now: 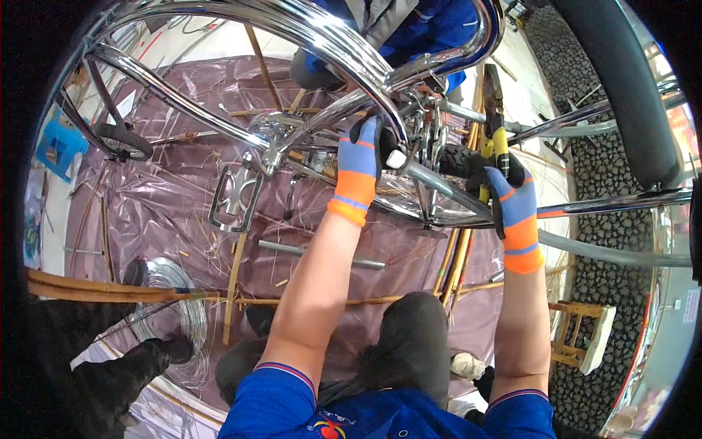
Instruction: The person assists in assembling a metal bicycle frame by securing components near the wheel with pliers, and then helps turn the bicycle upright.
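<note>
My left hand [359,164], in a blue and orange glove with black palm, curls its fingers against a bent chrome tube [389,110] of a large metal frame. A small white block [396,159] shows beside its thumb. My right hand [518,205], gloved alike, is closed on pliers [496,121] with yellow and black handles, their jaws pointing away from me. Between the hands runs a grey tube [450,187], next to a cluster of metal fittings [431,132] and a black tyre [457,159]. A pedal [236,197] hangs from the frame at left.
A person in blue [439,33] is across the frame; another person's dark-trousered legs [124,366] show at lower left. Bamboo strips [124,287], a loose metal tube [322,254] and a wire coil [172,307] lie around. A wooden stool [585,336] and long black padded bar [621,88] are at right.
</note>
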`<state>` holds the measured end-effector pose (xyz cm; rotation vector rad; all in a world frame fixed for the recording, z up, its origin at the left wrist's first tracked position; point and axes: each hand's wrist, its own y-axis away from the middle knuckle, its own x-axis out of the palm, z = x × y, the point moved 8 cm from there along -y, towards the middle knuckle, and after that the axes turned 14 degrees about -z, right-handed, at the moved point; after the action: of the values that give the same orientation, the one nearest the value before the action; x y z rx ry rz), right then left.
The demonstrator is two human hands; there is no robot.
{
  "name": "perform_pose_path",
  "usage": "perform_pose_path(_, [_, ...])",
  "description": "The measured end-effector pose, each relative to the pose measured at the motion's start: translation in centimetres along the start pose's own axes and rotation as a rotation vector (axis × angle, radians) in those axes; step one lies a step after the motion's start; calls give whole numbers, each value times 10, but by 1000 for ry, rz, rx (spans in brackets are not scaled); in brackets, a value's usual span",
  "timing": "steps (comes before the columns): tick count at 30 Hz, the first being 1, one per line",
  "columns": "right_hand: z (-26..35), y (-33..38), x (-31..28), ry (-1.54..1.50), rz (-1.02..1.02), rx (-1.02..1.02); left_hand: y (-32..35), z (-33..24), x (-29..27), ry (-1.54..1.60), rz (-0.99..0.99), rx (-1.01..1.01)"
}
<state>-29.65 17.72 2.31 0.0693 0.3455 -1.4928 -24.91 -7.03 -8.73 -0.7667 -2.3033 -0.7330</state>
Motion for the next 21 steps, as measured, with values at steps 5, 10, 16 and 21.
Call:
perform_pose_path(5, [3,3,4,-94,-2,102,-7,-7,12,-472,62,143])
perform_pose_path(10, [-4,-3,5,-22,5,61,-22,-1,8,-237,88,158])
perform_pose_path(16, [1,2,4,43,6,48,-32,-2,26,-857,233,352])
perform_pose_path(21, [11,12,11,15,3,109,-37,-3,25,-911,266,374])
